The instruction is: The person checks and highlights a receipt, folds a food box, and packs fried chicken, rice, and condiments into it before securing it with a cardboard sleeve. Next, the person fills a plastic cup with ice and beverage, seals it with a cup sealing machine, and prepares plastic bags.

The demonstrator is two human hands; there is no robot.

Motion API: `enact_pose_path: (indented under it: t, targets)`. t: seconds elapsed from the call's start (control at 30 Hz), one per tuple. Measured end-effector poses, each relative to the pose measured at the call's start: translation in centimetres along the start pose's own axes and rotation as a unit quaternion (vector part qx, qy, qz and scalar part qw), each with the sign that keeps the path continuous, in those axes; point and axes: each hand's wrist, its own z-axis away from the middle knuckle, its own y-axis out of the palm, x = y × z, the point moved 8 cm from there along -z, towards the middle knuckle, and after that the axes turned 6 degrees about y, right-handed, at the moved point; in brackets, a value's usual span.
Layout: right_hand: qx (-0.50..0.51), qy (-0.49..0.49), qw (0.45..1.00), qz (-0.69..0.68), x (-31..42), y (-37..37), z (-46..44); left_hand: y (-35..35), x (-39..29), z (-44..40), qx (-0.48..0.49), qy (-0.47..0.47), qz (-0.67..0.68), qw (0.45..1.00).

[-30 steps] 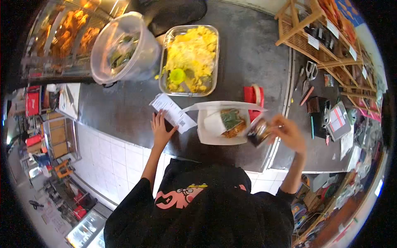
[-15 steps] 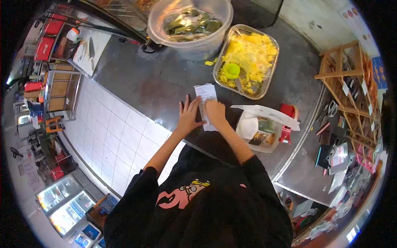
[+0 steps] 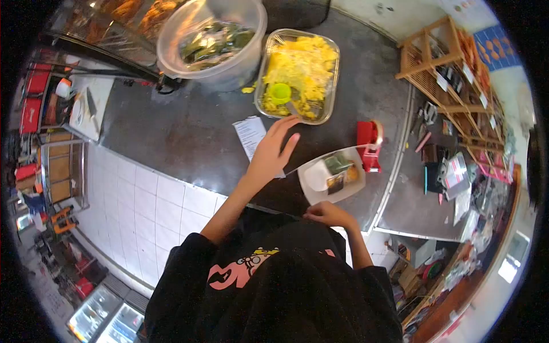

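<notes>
The left hand (image 3: 270, 150) is above the dark counter (image 3: 177, 131), fingers extended and the thumb held apart, with nothing gripped. It covers part of a printed paper slip (image 3: 250, 133), which lies on the counter; whether the palm touches the slip cannot be told. Its fingertips reach the near edge of a clear tray (image 3: 325, 108), and contact there is unclear too.

The right hand (image 3: 330, 215) is at the counter's near edge, close to the person's black shirt (image 3: 303, 286), its fingers curled in; whether they hold anything cannot be seen. Just beyond it sits an open white box (image 3: 350, 190), right of the slip. Inside are a white lump (image 3: 314, 175) on the left, a green leaf (image 3: 338, 163) on the far side, a dark packet (image 3: 335, 183) and some brown food (image 3: 352, 173).

A red tape dispenser (image 3: 369, 153) stands just right of the box. The tray holds yellow food (image 3: 300, 63) and a bright green cup (image 3: 280, 93). Left of the tray, a translucent bucket (image 3: 231, 74) contains green leaves (image 3: 214, 46).
</notes>
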Motion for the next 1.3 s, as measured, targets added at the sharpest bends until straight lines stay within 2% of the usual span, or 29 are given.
enact_pose_path:
  t: [0.03, 0.1, 0.13, 0.17, 0.23, 0.27, 0.3, 0.33, 0.37, 0.43, 0.5, 0.53, 0.6, 0.63, 0.7, 0.73, 0.8, 0.83, 0.87, 0.9, 0.93, 0.97, 1.03, 1.07, 1.13, 1.17, 1.23, 1.27, 1.3]
  targets:
    - [-0.004, 0.039, 0.996, -0.085, -0.4, -0.9, 2.3, 1.2, -1.5, -1.4, 0.006, 0.006, 0.004, 1.0]
    - [-0.025, 0.175, 0.968, -0.18, -8.2, -2.2, 5.3, 4.9, -3.2, -3.1, 0.102, -0.007, 0.081, 0.992]
    - [-0.139, 0.196, 0.968, -0.074, -12.6, -4.6, 5.9, 7.9, -2.0, -2.7, 0.21, -0.089, 0.098, 0.969]
    - [-0.25, 0.214, 0.944, 0.035, -16.3, -6.9, 6.1, 9.0, -2.2, -2.4, 0.215, -0.084, 0.098, 0.968]
    - [-0.456, 0.112, 0.858, 0.209, -17.9, -10.3, 6.6, 12.8, -2.0, 0.8, 0.338, -0.145, 0.104, 0.924]
    - [-0.494, 0.063, 0.854, 0.152, -17.5, -11.5, 6.3, 14.3, -1.2, 2.6, 0.343, -0.144, 0.102, 0.923]
    - [-0.528, 0.012, 0.844, 0.094, -16.8, -12.8, 5.6, 14.7, -0.8, 3.6, 0.264, -0.061, 0.077, 0.959]
    - [-0.527, 0.013, 0.845, 0.091, -16.3, -13.4, 5.1, 14.5, -1.3, 4.9, 0.18, 0.02, 0.052, 0.982]
    - [-0.496, 0.005, 0.866, 0.067, -15.5, -14.1, 4.6, 15.1, -1.6, 6.3, 0.18, 0.018, 0.049, 0.982]
    - [-0.461, -0.006, 0.886, 0.042, -13.2, -15.5, 3.7, 14.9, -2.0, 8.5, 0.128, 0.037, -0.126, 0.983]
    - [-0.478, -0.089, 0.871, -0.069, -11.0, -17.2, 3.8, 16.2, -1.0, 10.9, 0.158, 0.028, -0.133, 0.978]
    - [-0.472, -0.093, 0.874, -0.069, -11.7, -18.1, 3.3, 16.6, -0.9, 11.5, 0.154, 0.063, -0.199, 0.966]
    - [-0.45, -0.039, 0.89, 0.056, -13.9, -19.1, 1.9, 16.8, -0.4, 12.1, 0.151, 0.09, -0.269, 0.947]
    - [-0.446, -0.039, 0.893, 0.054, -13.8, -19.0, 2.3, 17.2, -0.1, 12.3, 0.188, 0.112, -0.291, 0.931]
    - [-0.463, -0.061, 0.87, -0.159, -13.2, -20.2, 5.5, 17.2, 0.8, 11.9, 0.223, 0.131, -0.311, 0.915]
    - [-0.527, -0.012, 0.847, -0.069, -11.5, -20.5, 7.6, 17.4, 0.8, 11.7, 0.251, 0.186, -0.327, 0.892]
    - [-0.537, -0.03, 0.843, -0.031, -7.5, -17.5, 8.0, 16.9, 0.8, 11.0, 0.295, 0.281, -0.298, 0.863]
    - [-0.55, -0.048, 0.834, 0.006, -5.6, -15.7, 8.0, 16.5, 0.8, 10.9, 0.297, 0.281, -0.298, 0.862]
    - [-0.551, -0.048, 0.833, 0.004, -5.2, -13.8, 7.2, 15.5, 1.5, 9.9, 0.259, 0.214, -0.312, 0.889]
    - [-0.563, 0.011, 0.821, 0.096, -5.4, -11.6, 6.0, 14.4, 2.3, 9.1, 0.219, 0.146, -0.323, 0.909]
    - [-0.567, 0.071, 0.799, 0.187, -5.6, -9.9, 5.2, 13.1, 2.6, 8.6, 0.14, 0.098, -0.219, 0.961]
    - [-0.57, 0.072, 0.797, 0.187, -5.5, -8.9, 4.9, 13.4, 2.5, 8.7, 0.141, 0.1, -0.218, 0.961]
    - [-0.609, 0.136, 0.761, 0.175, -6.2, -7.8, 5.3, 13.1, 3.2, 9.3, 0.112, 0.012, -0.16, 0.981]
    - [-0.608, 0.137, 0.763, 0.172, -6.5, -7.6, 5.2, 13.4, 3.0, 9.7, 0.115, 0.011, -0.161, 0.98]
    - [-0.641, 0.088, 0.751, 0.133, -6.7, -7.6, 5.8, 13.5, 3.7, 10.0, 0.069, -0.083, 0.029, 0.994]
    - [-0.644, 0.09, 0.749, 0.131, -6.8, -7.7, 6.1, 13.9, 4.3, 10.4, 0.073, -0.08, 0.03, 0.994]
    - [-0.572, 0.022, 0.808, -0.139, -8.5, -7.8, 5.5, 14.9, 6.0, 11.0, 0.089, -0.114, 0.156, 0.977]
    - [-0.576, 0.02, 0.806, -0.14, -9.1, -8.3, 5.7, 14.6, 6.2, 10.6, 0.091, -0.109, 0.155, 0.978]
    - [-0.569, -0.006, 0.801, -0.183, -10.3, -8.6, 5.9, 13.9, 7.3, 10.5, 0.085, -0.152, 0.154, 0.973]
